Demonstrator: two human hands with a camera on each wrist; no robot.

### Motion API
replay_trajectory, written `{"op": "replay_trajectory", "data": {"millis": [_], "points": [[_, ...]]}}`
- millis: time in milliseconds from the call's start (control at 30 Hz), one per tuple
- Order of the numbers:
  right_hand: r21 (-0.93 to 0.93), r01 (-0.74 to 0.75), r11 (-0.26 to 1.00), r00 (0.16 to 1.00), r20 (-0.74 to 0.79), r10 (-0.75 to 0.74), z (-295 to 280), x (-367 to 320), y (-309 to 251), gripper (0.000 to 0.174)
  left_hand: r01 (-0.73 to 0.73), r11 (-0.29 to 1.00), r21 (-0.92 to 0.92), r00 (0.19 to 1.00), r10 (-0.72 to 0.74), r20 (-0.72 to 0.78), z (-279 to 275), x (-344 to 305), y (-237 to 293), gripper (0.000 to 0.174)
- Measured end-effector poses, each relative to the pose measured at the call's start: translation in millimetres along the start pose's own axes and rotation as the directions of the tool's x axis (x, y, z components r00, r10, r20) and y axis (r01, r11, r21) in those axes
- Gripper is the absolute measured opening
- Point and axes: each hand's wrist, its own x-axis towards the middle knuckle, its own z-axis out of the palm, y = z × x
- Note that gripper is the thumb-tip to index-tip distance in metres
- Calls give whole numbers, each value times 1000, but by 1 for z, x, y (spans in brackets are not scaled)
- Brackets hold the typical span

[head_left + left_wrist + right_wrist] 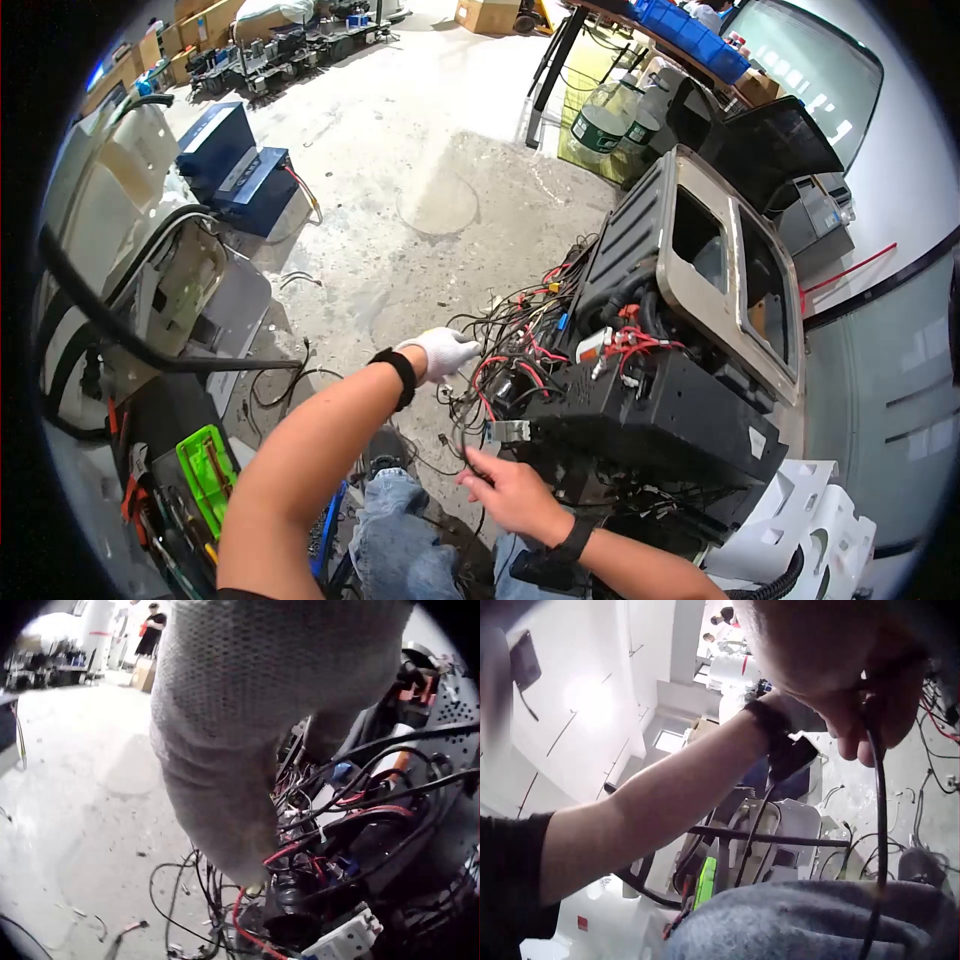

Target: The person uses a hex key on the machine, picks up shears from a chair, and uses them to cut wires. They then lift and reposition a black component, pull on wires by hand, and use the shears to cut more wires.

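Concrete floor (420,150), stained, with loose wire scraps.

Unit (690,400): black housing with a steel-coloured frame, tipped on its side on the floor in front of the seated person. Its open end faces the person.

Foam block (810,520), white, touches the unit's lower right corner.

Wires (510,350): a red and black tangle that spills from the unit's open end onto the floor, between the unit and the person's knees.

Green tray (205,470), holding tools, lies at the person's left, well apart from the unit.

Left hand (445,350): white glove, arm stretched out, at the left edge of the wires. In the left wrist view one gloved fingertip (251,874) meets a red wire. Cannot tell whether the fingers pinch it or only touch it.

Right hand (510,492): bare, low, near the knees, just in front of the unit. Its fingers (855,742) are curled together and pinch the black wire.

Black wire (880,825): thin, runs straight down from the right-hand pinch past the jeans.
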Motion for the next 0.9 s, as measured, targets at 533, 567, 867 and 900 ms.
{"op": "replay_trajectory", "data": {"millis": [533,567,867,900], "points": [[-247,-165,955,985,-93,146,-2,47,18,24,-173,862,-476,746,-201,-635,-138,98,-116,16],[-179,-131,975,981,-165,102,0,48,21,23,-245,761,-600,659,-323,-679,-145,85,-116,20],[-360,-112,926,980,-192,44,-15,35,10,27,-356,658,-664,379,-548,-746,-201,76,-204,32],[-402,-91,911,981,-196,11,-16,34,10,28,-329,665,-670,380,-556,-739,-195,64,-185,34]]}}
